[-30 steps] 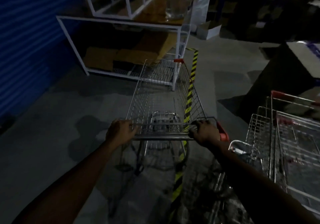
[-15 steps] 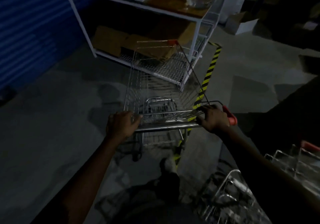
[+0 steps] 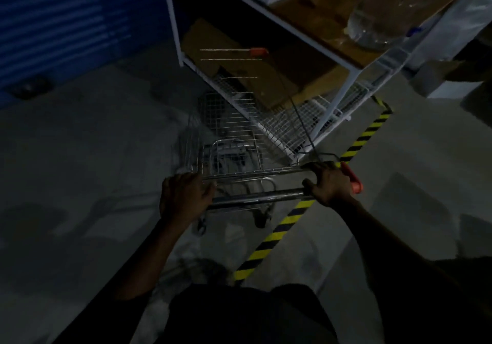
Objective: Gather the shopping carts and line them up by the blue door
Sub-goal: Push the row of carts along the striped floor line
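A silver wire shopping cart (image 3: 234,136) with red plastic corners stands in front of me on the grey floor, its basket empty. My left hand (image 3: 183,194) grips the left end of its metal handle bar (image 3: 261,197). My right hand (image 3: 330,184) grips the right end, next to the red end cap. The cart's far end reaches up against the white shelf frame. The blue roller door (image 3: 66,24) fills the upper left, beyond the cart's left side. The scene is dim and slightly blurred.
A white metal shelf unit (image 3: 338,104) stands straight ahead and to the right, with flat cardboard (image 3: 234,59) on its low wire shelf and a clear glass jar (image 3: 386,16) on top. Yellow-black hazard tape (image 3: 292,218) runs diagonally across the floor under the cart.
The cart has rolled forward and swung left toward the shelf and the blue door. The other carts at the right have dropped out of view. Both hands stay on the handle.
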Demonstrator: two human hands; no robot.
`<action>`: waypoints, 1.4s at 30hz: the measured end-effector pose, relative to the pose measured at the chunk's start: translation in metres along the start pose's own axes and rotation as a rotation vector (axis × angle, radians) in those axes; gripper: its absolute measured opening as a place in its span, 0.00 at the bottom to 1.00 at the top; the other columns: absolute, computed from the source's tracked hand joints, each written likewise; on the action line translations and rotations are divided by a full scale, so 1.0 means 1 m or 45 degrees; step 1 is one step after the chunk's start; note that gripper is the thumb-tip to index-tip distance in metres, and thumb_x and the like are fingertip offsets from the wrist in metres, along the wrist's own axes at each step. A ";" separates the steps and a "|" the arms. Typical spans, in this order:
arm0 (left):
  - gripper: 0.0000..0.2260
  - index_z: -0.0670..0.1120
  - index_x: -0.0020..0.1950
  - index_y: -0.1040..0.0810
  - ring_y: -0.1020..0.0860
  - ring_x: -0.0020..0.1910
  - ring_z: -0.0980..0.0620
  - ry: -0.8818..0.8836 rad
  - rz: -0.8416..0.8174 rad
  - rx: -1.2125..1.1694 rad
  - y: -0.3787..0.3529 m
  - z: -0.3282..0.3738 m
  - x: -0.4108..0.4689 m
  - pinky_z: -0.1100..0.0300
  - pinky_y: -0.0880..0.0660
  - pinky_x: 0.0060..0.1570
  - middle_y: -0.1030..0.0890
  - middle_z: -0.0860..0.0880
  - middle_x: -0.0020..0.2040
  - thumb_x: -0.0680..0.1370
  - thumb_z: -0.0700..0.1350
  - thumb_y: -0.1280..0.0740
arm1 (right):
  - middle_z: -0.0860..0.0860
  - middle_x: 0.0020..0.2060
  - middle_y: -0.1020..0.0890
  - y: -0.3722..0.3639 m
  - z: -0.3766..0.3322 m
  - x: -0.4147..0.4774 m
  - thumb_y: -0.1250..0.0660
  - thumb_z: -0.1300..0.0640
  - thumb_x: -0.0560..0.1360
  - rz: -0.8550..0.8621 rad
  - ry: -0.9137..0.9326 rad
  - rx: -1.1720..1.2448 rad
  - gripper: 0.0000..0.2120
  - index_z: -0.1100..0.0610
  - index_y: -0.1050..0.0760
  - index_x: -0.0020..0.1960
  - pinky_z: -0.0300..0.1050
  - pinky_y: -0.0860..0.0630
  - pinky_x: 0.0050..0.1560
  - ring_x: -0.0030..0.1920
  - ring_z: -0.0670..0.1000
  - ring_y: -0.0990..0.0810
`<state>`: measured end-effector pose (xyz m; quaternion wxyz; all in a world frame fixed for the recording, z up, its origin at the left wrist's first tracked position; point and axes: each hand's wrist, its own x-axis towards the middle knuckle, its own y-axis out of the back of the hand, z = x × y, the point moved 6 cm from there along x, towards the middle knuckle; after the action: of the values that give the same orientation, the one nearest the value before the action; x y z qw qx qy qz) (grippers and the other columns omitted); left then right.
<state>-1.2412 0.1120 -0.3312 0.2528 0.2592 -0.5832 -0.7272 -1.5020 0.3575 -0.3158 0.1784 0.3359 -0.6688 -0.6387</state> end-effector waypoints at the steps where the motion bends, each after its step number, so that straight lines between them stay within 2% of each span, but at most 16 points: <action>1: 0.38 0.48 0.59 0.19 0.23 0.58 0.41 0.035 0.008 -0.021 -0.001 0.009 0.007 0.48 0.33 0.62 0.17 0.46 0.57 0.72 0.69 0.58 | 0.51 0.69 0.25 0.003 0.009 0.017 0.50 0.33 0.69 -0.012 0.031 0.012 0.36 0.48 0.28 0.70 0.53 0.27 0.51 0.68 0.57 0.29; 3: 0.39 0.47 0.60 0.19 0.23 0.60 0.41 0.108 0.020 -0.043 -0.003 0.026 0.021 0.48 0.34 0.63 0.18 0.45 0.59 0.71 0.68 0.58 | 0.52 0.69 0.25 0.012 0.023 0.050 0.51 0.31 0.68 -0.033 0.108 0.010 0.38 0.49 0.28 0.70 0.54 0.27 0.52 0.69 0.58 0.30; 7: 0.37 0.49 0.64 0.20 0.24 0.63 0.43 0.273 0.036 -0.046 -0.010 0.063 0.052 0.49 0.34 0.64 0.19 0.47 0.63 0.72 0.68 0.56 | 0.51 0.67 0.24 0.029 0.053 0.119 0.50 0.32 0.69 -0.009 0.245 0.039 0.35 0.46 0.27 0.69 0.54 0.26 0.54 0.68 0.57 0.29; 11: 0.33 0.50 0.56 0.16 0.21 0.57 0.44 0.463 0.131 -0.087 -0.007 0.099 0.075 0.50 0.28 0.59 0.16 0.48 0.57 0.70 0.65 0.52 | 0.52 0.65 0.22 0.038 0.075 0.185 0.49 0.30 0.70 -0.070 0.439 0.042 0.34 0.45 0.27 0.69 0.51 0.25 0.49 0.64 0.56 0.25; 15: 0.29 0.51 0.54 0.15 0.20 0.56 0.45 0.589 0.121 -0.007 -0.004 0.126 0.083 0.51 0.25 0.56 0.15 0.49 0.54 0.70 0.64 0.49 | 0.55 0.67 0.24 0.041 0.090 0.221 0.37 0.35 0.74 -0.171 0.505 0.012 0.31 0.48 0.30 0.72 0.54 0.26 0.56 0.67 0.60 0.26; 16: 0.30 0.52 0.54 0.15 0.19 0.56 0.45 0.597 0.130 0.012 -0.002 0.133 0.083 0.50 0.25 0.55 0.15 0.49 0.54 0.70 0.65 0.49 | 0.56 0.67 0.24 0.042 0.092 0.225 0.37 0.35 0.75 -0.171 0.521 0.014 0.31 0.49 0.30 0.72 0.55 0.26 0.58 0.67 0.60 0.26; 20: 0.34 0.51 0.56 0.15 0.19 0.57 0.42 0.644 0.178 0.015 0.000 0.151 0.077 0.49 0.26 0.57 0.15 0.45 0.55 0.68 0.67 0.52 | 0.53 0.64 0.21 0.046 0.101 0.223 0.41 0.35 0.76 -0.152 0.621 0.026 0.27 0.49 0.27 0.69 0.52 0.25 0.57 0.64 0.59 0.24; 24: 0.33 0.52 0.54 0.16 0.21 0.59 0.43 0.667 0.131 0.050 -0.006 0.163 0.067 0.49 0.27 0.57 0.16 0.47 0.55 0.69 0.67 0.53 | 0.52 0.63 0.20 0.058 0.108 0.211 0.51 0.32 0.72 -0.118 0.678 0.093 0.32 0.47 0.24 0.66 0.53 0.25 0.59 0.64 0.59 0.24; 29: 0.30 0.50 0.50 0.17 0.21 0.58 0.46 0.681 0.126 0.071 -0.019 0.181 0.047 0.51 0.27 0.55 0.16 0.49 0.52 0.71 0.66 0.50 | 0.53 0.66 0.22 0.065 0.119 0.197 0.43 0.34 0.78 -0.176 0.705 0.024 0.26 0.47 0.25 0.68 0.55 0.28 0.64 0.68 0.58 0.27; 33: 0.27 0.49 0.44 0.16 0.20 0.51 0.45 0.719 0.183 0.094 -0.026 0.206 0.027 0.53 0.28 0.50 0.16 0.49 0.43 0.71 0.64 0.49 | 0.55 0.65 0.21 0.071 0.130 0.185 0.38 0.44 0.80 -0.201 0.745 0.022 0.20 0.52 0.24 0.68 0.51 0.31 0.61 0.66 0.58 0.25; 36: 0.28 0.50 0.47 0.17 0.22 0.54 0.45 0.738 0.142 0.101 -0.033 0.220 0.017 0.51 0.29 0.53 0.17 0.49 0.48 0.72 0.64 0.52 | 0.54 0.62 0.19 0.079 0.141 0.169 0.44 0.34 0.74 -0.144 0.761 0.024 0.29 0.50 0.22 0.65 0.51 0.32 0.60 0.64 0.58 0.24; 38: 0.30 0.50 0.48 0.18 0.22 0.55 0.44 0.732 0.154 0.068 -0.036 0.229 0.010 0.50 0.28 0.54 0.17 0.48 0.50 0.72 0.64 0.55 | 0.54 0.60 0.18 0.078 0.151 0.163 0.48 0.32 0.70 -0.148 0.739 0.038 0.33 0.48 0.22 0.65 0.52 0.31 0.59 0.63 0.58 0.23; 42: 0.31 0.49 0.48 0.17 0.23 0.57 0.46 0.733 0.179 0.058 -0.040 0.250 -0.002 0.49 0.29 0.57 0.17 0.49 0.50 0.72 0.64 0.55 | 0.55 0.58 0.18 0.078 0.174 0.151 0.50 0.30 0.66 -0.108 0.743 0.111 0.37 0.49 0.22 0.64 0.51 0.26 0.49 0.58 0.60 0.20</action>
<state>-1.4099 0.3002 -0.3242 0.4518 0.4193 -0.5203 -0.5911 -1.7423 0.3797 -0.2894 0.3219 0.5404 -0.6014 -0.4927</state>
